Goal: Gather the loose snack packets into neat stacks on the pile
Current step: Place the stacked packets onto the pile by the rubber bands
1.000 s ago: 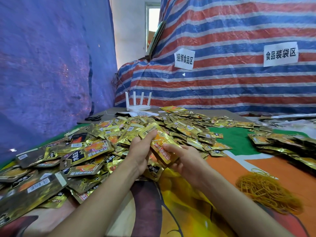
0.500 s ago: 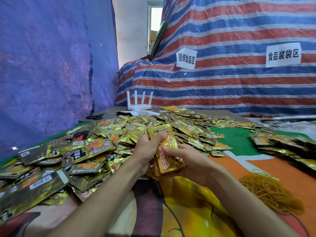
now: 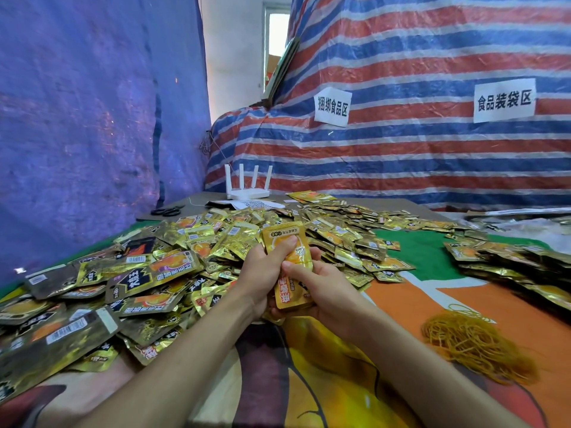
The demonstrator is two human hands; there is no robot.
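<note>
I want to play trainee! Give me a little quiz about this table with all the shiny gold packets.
1. True or false: the left hand and the right hand both hold the stack of packets.
2. Pick one: the heap of rubber bands lies A) to the right of the hands, B) to the left of the hands, C) in the hands.
3. Fill in: the white router has ____ antennas.
Key: 1 true; 2 A; 3 four.

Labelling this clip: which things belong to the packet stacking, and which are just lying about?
In the job: left hand and right hand, both gripping the held packet stack; loose packet heap; packets piled at right.
Lying about: router, scissors, rubber bands, paper signs.
</note>
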